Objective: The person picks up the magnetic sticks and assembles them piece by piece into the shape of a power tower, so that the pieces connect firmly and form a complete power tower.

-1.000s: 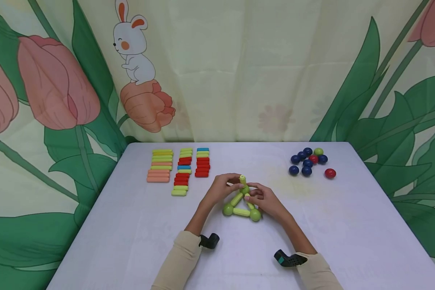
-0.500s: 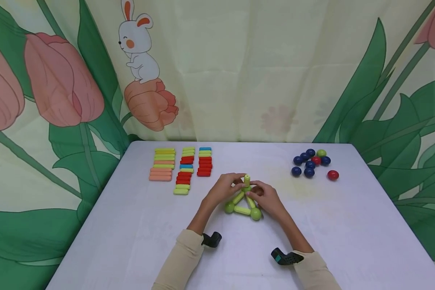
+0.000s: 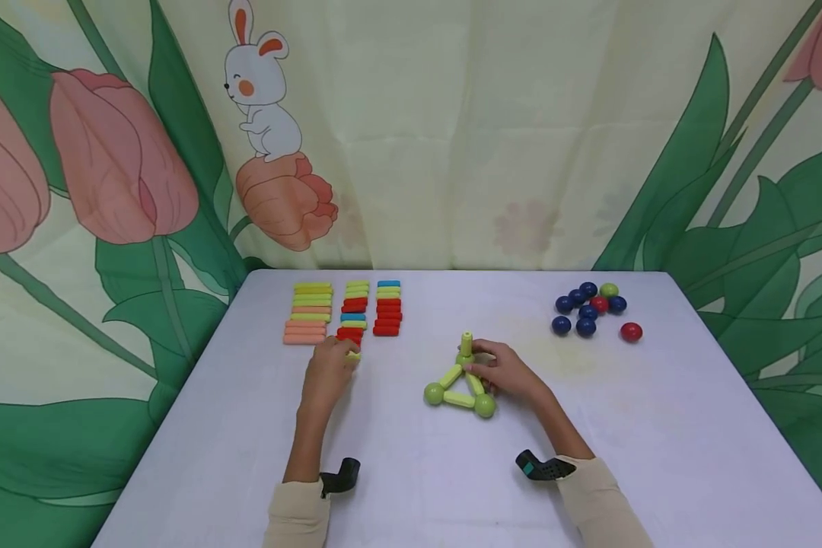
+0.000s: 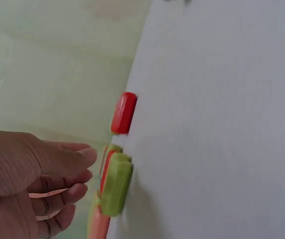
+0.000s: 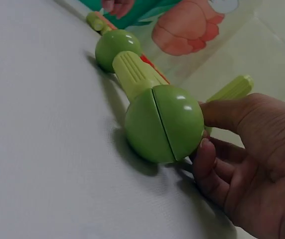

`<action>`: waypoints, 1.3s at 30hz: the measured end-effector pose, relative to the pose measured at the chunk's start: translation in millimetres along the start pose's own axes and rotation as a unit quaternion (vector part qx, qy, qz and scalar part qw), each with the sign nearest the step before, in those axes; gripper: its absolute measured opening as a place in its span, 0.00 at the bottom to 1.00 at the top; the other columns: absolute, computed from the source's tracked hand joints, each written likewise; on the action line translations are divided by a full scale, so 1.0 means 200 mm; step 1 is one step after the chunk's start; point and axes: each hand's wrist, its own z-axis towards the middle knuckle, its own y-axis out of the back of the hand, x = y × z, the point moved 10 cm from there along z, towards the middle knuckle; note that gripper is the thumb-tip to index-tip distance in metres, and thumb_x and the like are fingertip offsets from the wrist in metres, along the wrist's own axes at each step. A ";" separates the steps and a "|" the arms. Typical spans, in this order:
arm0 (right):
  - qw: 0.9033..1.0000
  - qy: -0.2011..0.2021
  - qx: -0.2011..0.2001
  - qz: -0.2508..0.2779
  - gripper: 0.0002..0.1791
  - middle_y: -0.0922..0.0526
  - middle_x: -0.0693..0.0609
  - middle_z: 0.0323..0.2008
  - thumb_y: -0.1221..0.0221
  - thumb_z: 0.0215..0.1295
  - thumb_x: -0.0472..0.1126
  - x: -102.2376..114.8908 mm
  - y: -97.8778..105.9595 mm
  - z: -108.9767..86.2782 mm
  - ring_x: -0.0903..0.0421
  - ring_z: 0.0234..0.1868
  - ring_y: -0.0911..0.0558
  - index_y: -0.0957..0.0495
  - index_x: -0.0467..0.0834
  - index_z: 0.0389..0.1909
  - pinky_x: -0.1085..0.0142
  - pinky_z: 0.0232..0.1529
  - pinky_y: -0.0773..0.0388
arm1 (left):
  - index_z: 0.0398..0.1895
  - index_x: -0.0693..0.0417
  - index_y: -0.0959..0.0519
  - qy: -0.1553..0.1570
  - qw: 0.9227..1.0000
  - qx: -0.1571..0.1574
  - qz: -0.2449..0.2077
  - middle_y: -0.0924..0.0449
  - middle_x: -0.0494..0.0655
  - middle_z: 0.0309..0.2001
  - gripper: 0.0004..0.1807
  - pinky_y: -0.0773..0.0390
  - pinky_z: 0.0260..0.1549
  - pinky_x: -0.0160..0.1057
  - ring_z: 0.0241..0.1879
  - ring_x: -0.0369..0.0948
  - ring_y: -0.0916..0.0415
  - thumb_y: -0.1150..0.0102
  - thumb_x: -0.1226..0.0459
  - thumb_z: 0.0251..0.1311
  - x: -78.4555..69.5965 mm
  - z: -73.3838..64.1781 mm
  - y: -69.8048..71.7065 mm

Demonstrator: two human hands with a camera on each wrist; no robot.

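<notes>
A white-topped table bears short multicoloured sticks in three columns, a green ball-and-stick triangle (one stick upright), and glossy blue, red and green balls.

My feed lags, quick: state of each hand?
Left hand: open, holding nothing, fingertips near a light-green stick.
Right hand: closed, holding the green triangle frame.

No readable text, label, brand, number or sign on anything in any view.
</notes>
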 end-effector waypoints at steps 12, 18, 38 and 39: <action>0.996 -0.022 -0.083 0.038 0.20 0.21 0.38 0.44 0.38 0.66 0.40 -0.05 0.11 0.02 0.58 0.20 0.23 0.25 0.39 0.57 0.65 0.19 0.22 | 0.44 0.57 0.15 0.013 0.999 0.027 0.041 0.24 0.56 0.44 0.16 0.18 0.45 0.46 0.46 0.49 0.24 0.27 0.69 0.50 0.15 0.02 0.01; 0.970 -0.076 -0.218 0.077 0.21 0.26 0.36 0.56 0.39 0.67 0.41 -0.16 0.24 -0.02 0.61 0.21 0.18 0.29 0.39 0.57 0.65 0.26 0.17 | 0.46 0.57 0.15 0.013 0.996 0.073 0.043 0.23 0.55 0.47 0.16 0.18 0.46 0.47 0.45 0.48 0.23 0.28 0.68 0.52 0.16 0.01 -0.05; 0.982 -0.043 -0.149 0.112 0.22 0.27 0.36 0.57 0.42 0.70 0.40 -0.17 0.21 -0.02 0.58 0.29 0.17 0.30 0.39 0.62 0.65 0.31 0.16 | 0.48 0.54 0.21 -0.044 0.952 0.105 -0.283 0.17 0.51 0.45 0.17 0.17 0.43 0.39 0.43 0.45 0.18 0.31 0.60 0.57 -0.28 0.23 -0.44; 0.981 -0.041 -0.149 0.116 0.22 0.27 0.35 0.56 0.42 0.70 0.40 -0.17 0.20 -0.02 0.59 0.29 0.17 0.30 0.39 0.62 0.65 0.30 0.16 | 0.49 0.55 0.21 -0.047 0.950 0.099 -0.291 0.17 0.51 0.45 0.17 0.17 0.44 0.39 0.43 0.45 0.18 0.32 0.60 0.57 -0.30 0.25 -0.44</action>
